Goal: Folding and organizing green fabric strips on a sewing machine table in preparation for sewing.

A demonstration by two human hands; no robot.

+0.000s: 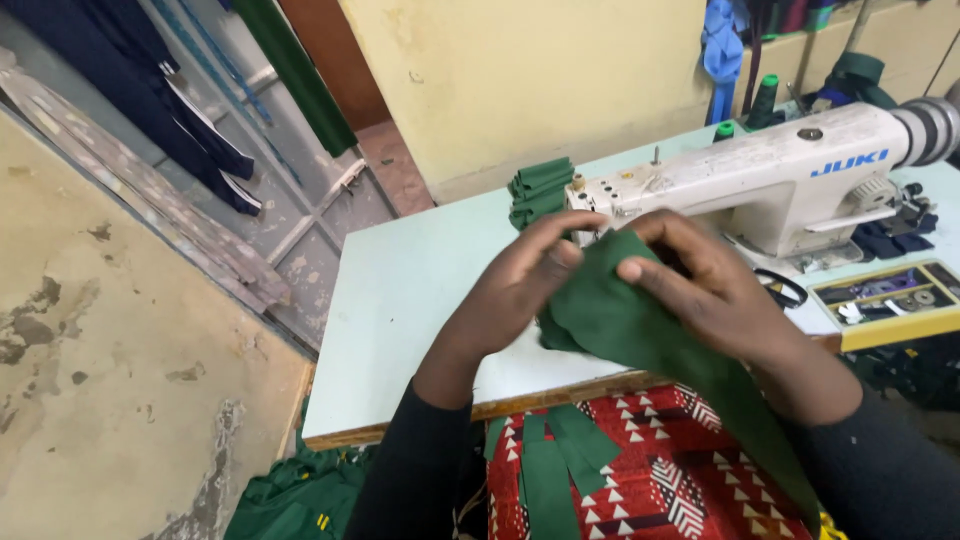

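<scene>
Gripping a green fabric piece (pixel 640 325) between them above the pale table (pixel 400 300), the left hand (pixel 525 285) and right hand (pixel 710 290) pinch its top edge; a white sewing machine (pixel 760 185) sits at one o'clock, folded green pieces (pixel 538 190) at twelve.

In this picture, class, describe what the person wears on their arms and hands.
Both arms wear long, plain black sleeves ending at the wrists. The left hand and right hand are bare: no gloves, and no rings, watch or bracelet visible.
</scene>
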